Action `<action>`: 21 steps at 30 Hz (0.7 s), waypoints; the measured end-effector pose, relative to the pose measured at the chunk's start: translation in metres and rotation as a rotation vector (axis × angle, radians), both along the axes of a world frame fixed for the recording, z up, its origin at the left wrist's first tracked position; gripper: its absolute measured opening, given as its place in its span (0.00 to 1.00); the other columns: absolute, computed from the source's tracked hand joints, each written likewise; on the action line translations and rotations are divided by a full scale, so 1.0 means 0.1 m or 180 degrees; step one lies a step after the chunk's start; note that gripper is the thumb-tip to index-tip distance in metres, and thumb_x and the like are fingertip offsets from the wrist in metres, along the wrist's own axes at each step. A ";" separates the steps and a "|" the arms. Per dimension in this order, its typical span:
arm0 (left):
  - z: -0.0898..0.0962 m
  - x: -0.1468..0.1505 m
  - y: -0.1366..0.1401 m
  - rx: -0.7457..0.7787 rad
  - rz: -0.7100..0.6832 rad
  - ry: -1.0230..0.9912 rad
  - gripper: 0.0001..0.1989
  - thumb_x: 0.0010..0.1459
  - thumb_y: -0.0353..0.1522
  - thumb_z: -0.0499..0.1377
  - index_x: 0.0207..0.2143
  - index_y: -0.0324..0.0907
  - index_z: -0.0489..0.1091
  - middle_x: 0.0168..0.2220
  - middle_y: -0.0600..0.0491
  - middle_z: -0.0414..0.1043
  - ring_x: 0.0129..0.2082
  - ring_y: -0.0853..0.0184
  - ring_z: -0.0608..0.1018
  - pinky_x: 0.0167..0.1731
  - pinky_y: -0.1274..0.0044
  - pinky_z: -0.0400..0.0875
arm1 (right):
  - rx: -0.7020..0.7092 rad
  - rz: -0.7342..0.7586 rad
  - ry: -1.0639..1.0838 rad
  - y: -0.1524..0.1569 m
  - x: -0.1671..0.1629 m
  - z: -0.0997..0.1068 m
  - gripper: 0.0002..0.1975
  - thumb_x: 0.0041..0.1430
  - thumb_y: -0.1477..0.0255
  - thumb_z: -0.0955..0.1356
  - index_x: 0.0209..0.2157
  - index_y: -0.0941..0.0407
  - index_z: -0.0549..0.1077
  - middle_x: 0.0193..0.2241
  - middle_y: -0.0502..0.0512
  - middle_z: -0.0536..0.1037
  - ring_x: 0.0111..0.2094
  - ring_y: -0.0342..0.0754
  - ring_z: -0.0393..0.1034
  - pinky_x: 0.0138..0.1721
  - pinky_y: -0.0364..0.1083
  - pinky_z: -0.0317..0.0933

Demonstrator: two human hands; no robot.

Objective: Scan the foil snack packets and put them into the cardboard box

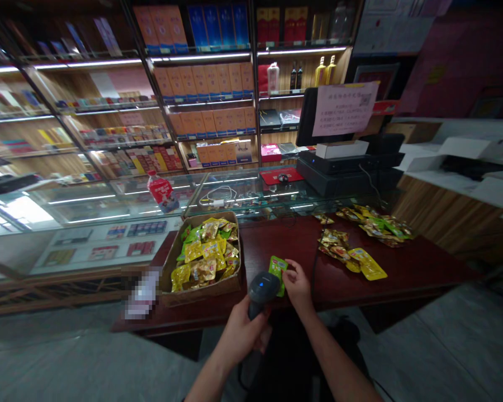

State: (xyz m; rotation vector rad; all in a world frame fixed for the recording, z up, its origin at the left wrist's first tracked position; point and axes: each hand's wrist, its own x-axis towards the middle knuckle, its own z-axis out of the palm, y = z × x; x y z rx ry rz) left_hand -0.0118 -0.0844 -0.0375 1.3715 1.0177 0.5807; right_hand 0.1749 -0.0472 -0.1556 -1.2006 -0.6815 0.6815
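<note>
My left hand is wrapped round the handle of a black barcode scanner, whose head has a small blue light. Just right of it, my right hand pinches the edge of a green snack packet over the dark red table. The scanner's head covers part of the packet's lower left. To the left stands an open cardboard box filled with yellow, gold and green snack packets. Loose gold and yellow packets lie on the right side of the table, with a yellow packet at their front.
Another pile of packets lies at the back right of the table. Behind it are a glass counter, a red bottle and a monitor with a paper notice. A cable crosses the table.
</note>
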 end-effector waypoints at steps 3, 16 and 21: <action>-0.02 0.00 0.02 -0.0105 0.0054 -0.0071 0.16 0.53 0.44 0.64 0.35 0.41 0.69 0.11 0.62 0.64 0.09 0.71 0.66 0.10 0.82 0.59 | -0.0044 -0.0138 -0.0206 -0.09 -0.06 0.09 0.32 0.55 0.62 0.71 0.60 0.56 0.66 0.31 0.53 0.84 0.31 0.51 0.81 0.35 0.47 0.74; 0.01 0.06 0.03 -0.0253 0.0024 -0.0225 0.18 0.54 0.47 0.64 0.30 0.43 0.67 0.11 0.61 0.64 0.08 0.71 0.66 0.10 0.81 0.59 | -0.0579 -0.0406 -0.1268 -0.17 -0.12 0.16 0.36 0.60 0.63 0.68 0.68 0.53 0.61 0.37 0.52 0.86 0.34 0.52 0.82 0.41 0.48 0.75; -0.01 0.05 0.05 -0.0229 0.0007 -0.0134 0.17 0.53 0.47 0.63 0.31 0.43 0.67 0.11 0.61 0.64 0.08 0.70 0.66 0.10 0.81 0.58 | -0.0588 -0.0361 -0.1206 -0.18 -0.14 0.16 0.34 0.59 0.63 0.69 0.67 0.50 0.64 0.36 0.51 0.86 0.32 0.51 0.81 0.38 0.47 0.74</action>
